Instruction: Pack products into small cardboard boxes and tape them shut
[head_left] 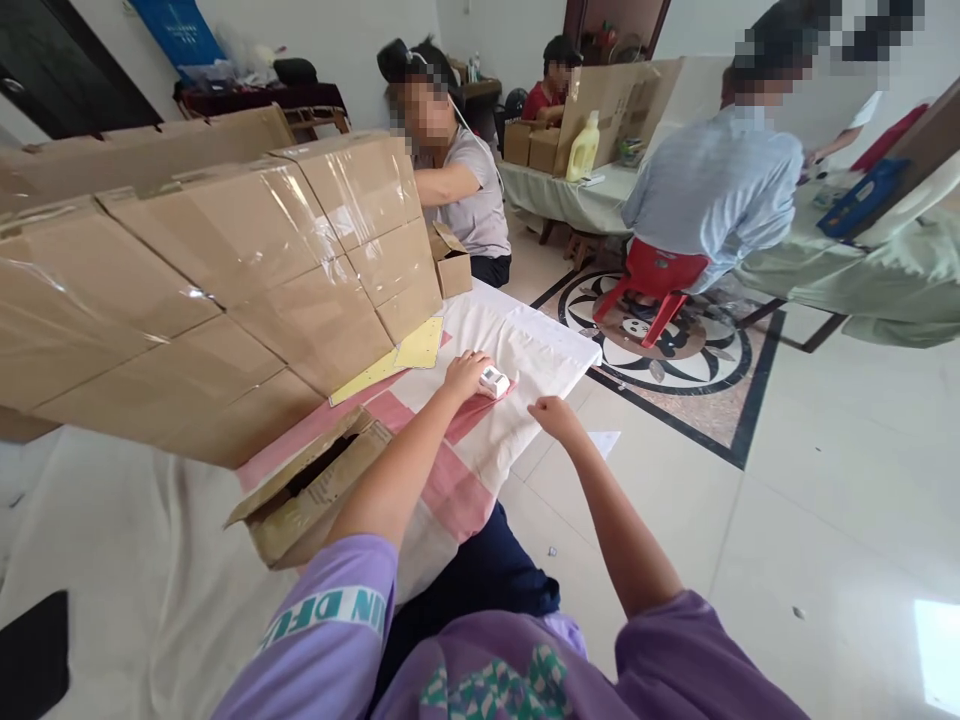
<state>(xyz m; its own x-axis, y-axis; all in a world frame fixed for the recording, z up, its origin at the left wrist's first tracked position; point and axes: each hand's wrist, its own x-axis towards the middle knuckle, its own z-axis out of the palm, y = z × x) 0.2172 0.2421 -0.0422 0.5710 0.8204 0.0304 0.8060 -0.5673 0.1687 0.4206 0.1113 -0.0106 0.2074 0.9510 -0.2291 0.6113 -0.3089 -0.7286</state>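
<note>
My left hand (466, 374) rests at the table with its fingers closed around the side of a small white box-shaped device (493, 381), which has a dark grey patch on its face. Under the device lies a cream and pink checked tablecloth (457, 490). My right hand (553, 414) is held just off the table's right edge, its fingers curled together in a pinch. What it holds, if anything, is too small to make out. Left of my left forearm sits an open cardboard box (315, 490) with a dark gap in its top.
A wall of taped cardboard boxes (277, 270) lines the table's far left side, with yellow sheets (418, 345) at its foot. Behind it sits a person in grey (476, 200). Another person (720, 190) sits on a red stool (652, 280). A black object (34, 655) lies lower left.
</note>
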